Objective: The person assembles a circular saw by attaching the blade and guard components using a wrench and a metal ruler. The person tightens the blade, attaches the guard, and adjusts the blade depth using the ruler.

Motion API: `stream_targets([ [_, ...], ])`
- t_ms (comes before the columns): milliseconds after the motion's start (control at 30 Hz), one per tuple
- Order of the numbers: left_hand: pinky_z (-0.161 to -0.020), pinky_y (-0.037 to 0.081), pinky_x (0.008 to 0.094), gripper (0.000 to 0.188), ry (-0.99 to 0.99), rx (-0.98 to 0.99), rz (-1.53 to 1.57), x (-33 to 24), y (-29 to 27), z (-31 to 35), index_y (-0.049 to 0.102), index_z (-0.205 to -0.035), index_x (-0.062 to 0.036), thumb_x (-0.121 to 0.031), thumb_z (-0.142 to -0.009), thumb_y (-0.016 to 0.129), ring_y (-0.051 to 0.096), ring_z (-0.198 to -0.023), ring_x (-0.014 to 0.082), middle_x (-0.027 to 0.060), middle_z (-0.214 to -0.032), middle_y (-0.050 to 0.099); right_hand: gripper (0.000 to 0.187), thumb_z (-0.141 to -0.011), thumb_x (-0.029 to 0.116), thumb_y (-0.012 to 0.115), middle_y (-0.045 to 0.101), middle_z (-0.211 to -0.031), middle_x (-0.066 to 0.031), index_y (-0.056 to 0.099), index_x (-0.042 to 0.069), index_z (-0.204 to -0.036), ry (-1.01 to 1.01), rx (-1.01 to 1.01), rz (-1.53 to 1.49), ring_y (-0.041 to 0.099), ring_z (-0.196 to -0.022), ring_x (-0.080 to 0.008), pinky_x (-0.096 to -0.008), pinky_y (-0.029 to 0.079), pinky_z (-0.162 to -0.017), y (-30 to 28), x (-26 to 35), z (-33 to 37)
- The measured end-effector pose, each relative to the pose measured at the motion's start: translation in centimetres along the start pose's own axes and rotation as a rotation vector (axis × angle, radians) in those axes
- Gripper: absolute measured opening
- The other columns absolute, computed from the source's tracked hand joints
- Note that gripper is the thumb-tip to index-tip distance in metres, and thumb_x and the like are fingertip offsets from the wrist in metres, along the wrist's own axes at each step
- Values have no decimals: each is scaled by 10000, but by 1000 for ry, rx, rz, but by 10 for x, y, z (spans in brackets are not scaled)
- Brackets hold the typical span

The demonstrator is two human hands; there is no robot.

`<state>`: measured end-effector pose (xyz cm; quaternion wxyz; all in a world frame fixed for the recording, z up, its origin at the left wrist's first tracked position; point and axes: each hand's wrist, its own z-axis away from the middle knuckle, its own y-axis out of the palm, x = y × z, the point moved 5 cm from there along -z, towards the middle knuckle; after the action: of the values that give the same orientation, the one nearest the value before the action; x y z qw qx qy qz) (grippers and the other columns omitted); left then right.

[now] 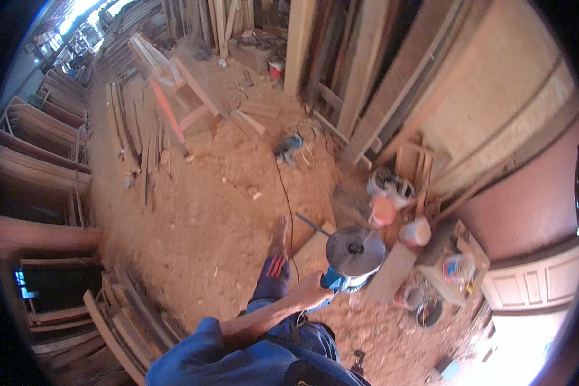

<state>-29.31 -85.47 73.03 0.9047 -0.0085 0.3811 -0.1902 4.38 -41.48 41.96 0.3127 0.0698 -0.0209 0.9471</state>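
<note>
Left hand point(312, 291): fingers curled in a narrow grip around the handle of a blue power tool point(333, 281); their tips cannot be made out. Right hand: not visible, so its finger state cannot be told. The tool is held in front of the body, right of the raised leg line, with a large dark round disc point(344, 257) at its far end, facing up toward the camera. The left forearm reaches across from a blue sleeve point(193, 341). Just beyond the hand, a dark trouser leg with red stripes point(275, 267) ends in a bare foot point(281, 224) on the brown, dusty floor point(219, 225). A thin dark cord point(288, 199) runs past the foot toward a second blue tool point(289, 148) lying farther off. To the right of the disc: a flat board point(395, 273), a bucket with an orange top point(383, 211), a whitish bucket point(416, 231) and a low wooden stand point(441, 283) bearing a white container point(459, 268). Farther out, a wooden trestle point(196, 116) stands ahead, tall boards point(367, 77) lean upright at the upper right, and wooden frames point(38, 168) are stacked along the left.
</note>
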Motion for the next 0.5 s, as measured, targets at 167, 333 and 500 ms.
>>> stream_targets([
  [167,-781,549,505,409,178,-248,-98,-14,-178,-75,604,-1071,50,-250,-819,722,720,-897,422,273,-931,713,206,-1036,263,523,443,-601,64,611,135,-900,-71,53,221,366,-448,-58,-217,268,-373,274,111,-18],
  [333,-813,542,513,463,-9,-449,-9,-31,-346,-55,589,-1112,50,-268,-814,744,705,-938,448,282,-979,704,202,-1035,261,521,440,-601,65,616,136,-909,-226,205,423,366,-452,-59,-218,269,-377,537,217,16],
  [500,-767,547,475,448,-160,-680,297,-46,-471,-4,584,-1114,53,-232,-802,731,709,-833,352,223,-904,701,198,-1034,259,519,438,-601,66,620,136,-917,-393,374,562,366,-457,-59,-218,271,-381,729,277,68],
])
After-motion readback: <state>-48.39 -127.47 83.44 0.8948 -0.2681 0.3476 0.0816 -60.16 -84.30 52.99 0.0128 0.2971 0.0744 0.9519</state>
